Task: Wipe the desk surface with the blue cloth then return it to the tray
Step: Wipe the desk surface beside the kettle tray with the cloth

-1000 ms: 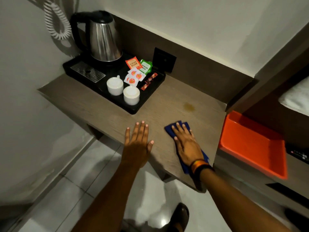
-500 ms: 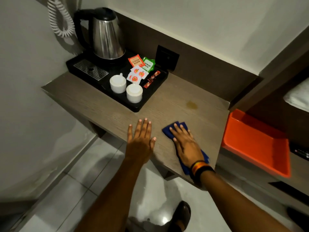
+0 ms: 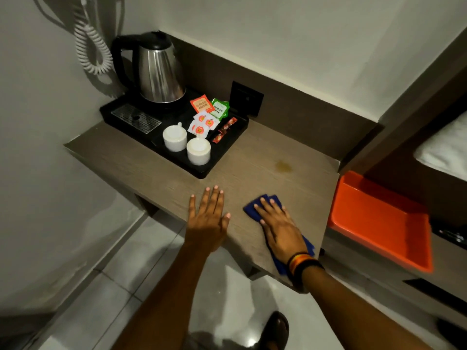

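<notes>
Right hand (image 3: pixel 280 229) pressed flat, fingers spread, on the blue cloth (image 3: pixel 260 207) at the near right part of the counter (image 3: pixel 252 157); grip not clenched, cloth pinned under palm and fingers rather than pinched, probably so that pressure spreads over a broad patch while wiping. Left hand (image 3: pixel 208 221) laid flat and released on bare counter just left of the cloth, holding nothing, most likely as a brace near the front edge. Cloth dark blue, folded into layers, two rounded corners showing beyond the fingertips and a strip trailing under the wrist toward the counter's near edge; texture too dim to judge. Yellowish stain (image 3: pixel 284 166) farther in, apart from the cloth, seemingly not yet reached. Black tray (image 3: pixel 202 173) with kettle (image 3: pixel 159 72), two white cups (image 3: pixel 187 144) and sachets (image 3: pixel 209 114) at the far left, clear of the wiping zone. Orange tray (image 3: pixel 379 221) empty on the lower shelf to the right, just past the counter's right end, presumably the cloth's place of return.
</notes>
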Demonstrator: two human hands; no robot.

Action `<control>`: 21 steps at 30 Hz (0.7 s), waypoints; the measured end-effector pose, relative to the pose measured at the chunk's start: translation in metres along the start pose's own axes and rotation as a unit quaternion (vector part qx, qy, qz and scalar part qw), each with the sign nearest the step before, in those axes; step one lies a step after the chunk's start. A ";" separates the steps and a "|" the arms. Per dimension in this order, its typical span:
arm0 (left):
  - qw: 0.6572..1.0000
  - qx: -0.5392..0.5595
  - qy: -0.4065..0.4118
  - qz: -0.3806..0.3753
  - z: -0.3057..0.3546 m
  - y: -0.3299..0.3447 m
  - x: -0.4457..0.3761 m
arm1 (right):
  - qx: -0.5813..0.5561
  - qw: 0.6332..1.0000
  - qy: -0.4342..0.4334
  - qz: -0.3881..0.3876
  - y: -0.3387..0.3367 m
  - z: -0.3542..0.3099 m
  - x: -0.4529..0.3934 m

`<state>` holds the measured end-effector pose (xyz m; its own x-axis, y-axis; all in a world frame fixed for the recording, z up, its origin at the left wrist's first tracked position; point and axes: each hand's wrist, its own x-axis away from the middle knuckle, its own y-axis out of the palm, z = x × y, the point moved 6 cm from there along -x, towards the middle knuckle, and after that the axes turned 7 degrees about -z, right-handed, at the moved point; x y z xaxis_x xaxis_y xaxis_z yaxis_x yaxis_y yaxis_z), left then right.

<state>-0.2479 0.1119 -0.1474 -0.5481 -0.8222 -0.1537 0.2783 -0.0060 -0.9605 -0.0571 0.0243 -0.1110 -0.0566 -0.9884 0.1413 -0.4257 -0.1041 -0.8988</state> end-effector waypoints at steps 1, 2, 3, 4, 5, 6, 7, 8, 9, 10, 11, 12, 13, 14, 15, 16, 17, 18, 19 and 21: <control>1.000 0.003 0.007 0.017 0.001 0.000 0.001 | -0.009 1.000 0.016 0.012 -0.002 0.015 0.011; 0.999 0.004 0.014 0.036 0.001 0.000 0.002 | -0.015 0.999 0.037 0.029 -0.006 0.030 0.016; 0.998 0.003 0.016 0.055 0.002 0.001 0.004 | -0.021 0.997 0.061 0.047 -0.010 0.045 0.014; 0.998 0.003 0.013 0.068 0.001 0.002 0.003 | -0.028 0.994 0.084 0.064 -0.014 0.059 0.005; 0.998 0.004 0.008 0.067 0.000 0.004 0.000 | -0.037 0.990 0.108 0.081 -0.018 0.075 -0.010; 0.998 0.004 0.002 0.058 -0.001 0.004 -0.002 | -0.043 0.985 0.134 0.098 -0.025 0.088 -0.028; 0.999 0.004 -0.006 0.039 -0.002 0.006 -0.006 | -0.045 0.980 0.158 0.113 -0.031 0.102 -0.047; 1.000 0.005 -0.018 0.018 -0.003 0.008 -0.008 | -0.045 0.974 0.178 0.130 -0.038 0.115 -0.068; 1.000 0.007 -0.028 0.003 -0.005 0.010 -0.010 | -0.055 0.967 0.197 0.152 -0.046 0.124 -0.087; 0.999 0.011 -0.036 -0.009 -0.006 0.012 -0.011 | -0.075 0.959 0.214 0.172 -0.055 0.130 -0.104; 0.999 0.015 -0.042 -0.014 -0.006 0.012 -0.011 | -0.098 0.949 0.233 0.187 -0.062 0.133 -0.118; 0.999 0.018 -0.043 -0.015 -0.006 0.013 -0.011 | -0.119 0.941 0.248 0.197 -0.067 0.131 -0.130; 0.999 0.021 -0.043 -0.014 -0.006 0.014 -0.010 | -0.134 0.938 0.254 0.196 -0.067 0.125 -0.140; 0.999 0.026 -0.043 -0.017 -0.005 0.014 -0.010 | -0.142 0.941 0.246 0.183 -0.066 0.112 -0.148; 0.998 0.030 -0.043 -0.022 -0.004 0.013 -0.010 | -0.146 0.950 0.220 0.164 -0.061 0.095 -0.153; 0.998 0.033 -0.045 -0.028 -0.004 0.012 -0.010 | -0.142 0.963 0.180 0.139 -0.055 0.075 -0.154; 0.998 0.035 -0.048 -0.032 -0.004 0.010 -0.010 | -0.130 0.977 0.132 0.107 -0.045 0.055 -0.148; 0.998 0.035 -0.049 -0.037 -0.003 0.008 -0.010 | -0.103 0.989 0.080 0.070 -0.034 0.035 -0.136; 0.997 0.036 -0.050 -0.045 -0.002 0.006 -0.011 | -0.074 0.996 0.034 0.033 -0.023 0.019 -0.116; 0.996 0.039 -0.051 -0.061 -0.003 0.006 -0.010 | -0.045 0.999 -0.027 -0.001 -0.010 0.014 -0.072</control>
<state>-0.2432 0.1221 -0.1519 -0.4998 -0.8661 -0.0093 0.2770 -0.1497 -0.9491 -0.0362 0.0953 -0.1182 -0.0071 -0.9930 0.1179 -0.5061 -0.0981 -0.8569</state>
